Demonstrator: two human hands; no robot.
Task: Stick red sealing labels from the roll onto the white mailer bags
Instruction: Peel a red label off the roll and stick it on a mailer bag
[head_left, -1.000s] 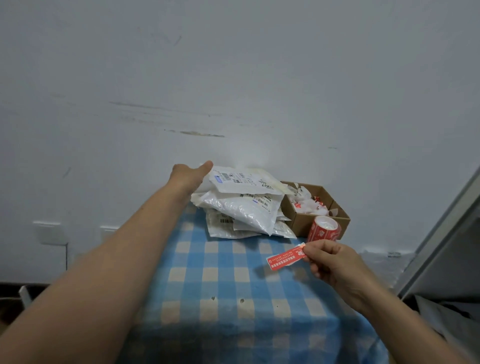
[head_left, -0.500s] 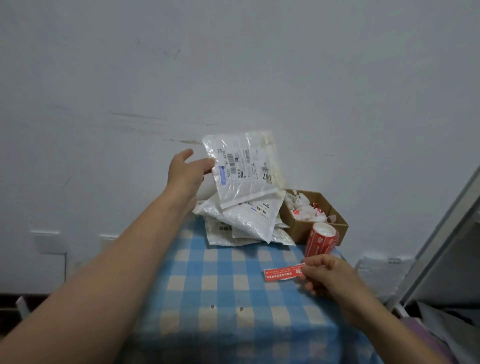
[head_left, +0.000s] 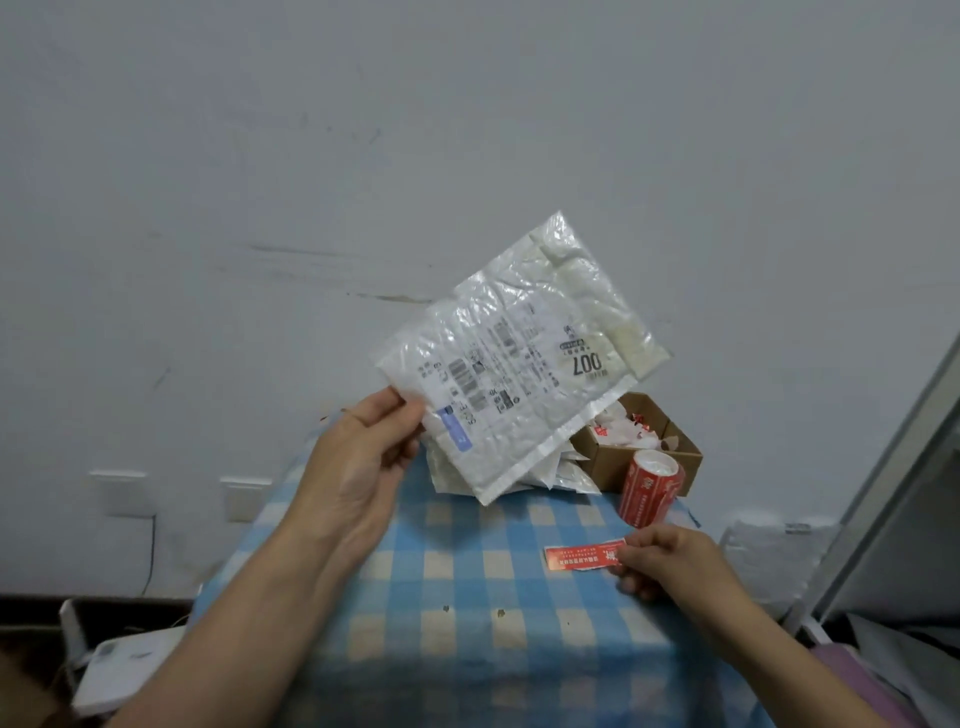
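Note:
My left hand pinches the lower left corner of a white mailer bag and holds it up in the air, tilted, printed shipping label facing me. My right hand pinches one end of a loose red sealing label just above the tablecloth. The red label roll stands upright at the far right of the table. A pile of other white mailer bags lies behind the raised bag, mostly hidden by it.
The small table wears a blue and white checked cloth. An open cardboard box with crumpled label backings sits at the back right, beside the roll. A white wall stands close behind. Clutter lies on the floor at both sides.
My left hand has lifted the top mailer bag off the pile and brought it up and toward me. The right hand with the red label has barely moved.

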